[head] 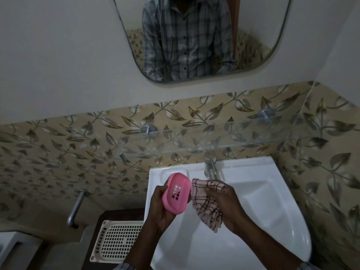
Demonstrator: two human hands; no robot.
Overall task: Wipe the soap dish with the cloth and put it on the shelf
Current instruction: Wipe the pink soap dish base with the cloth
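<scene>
Soap dish (176, 192): pink, oval, held in the air above the left rear corner of the white sink (253, 191). It is tilted, and the face with the drain slots is turned toward you.

Your left hand (161, 209) grips the dish from the left and from below. The fingers (164, 187) are curled round the left rim, clamped on the dish, and the palm supports the lower end. The right rim of the dish is uncovered.

Your right hand (226, 205) holds the cloth (204, 203), a pale checked piece with dark lines. Its fingers (212, 189) are closed together over the bunched upper part of the cloth. The loose corner hangs down below the hand. The left edge of the cloth lies just beside the right rim of the dish; you cannot tell whether the two touch.

The faucet (210, 166) stands at the back of the sink, just behind the cloth. The glass shelf (224, 137) runs along the leaf-patterned tiled wall above the sink, carried on round chrome mounts (149, 130). It is well apart from the dish. The mirror (194, 36) hangs above the shelf. A cream plastic basket (118, 240) lies to the left of the sink, below your left forearm.
</scene>
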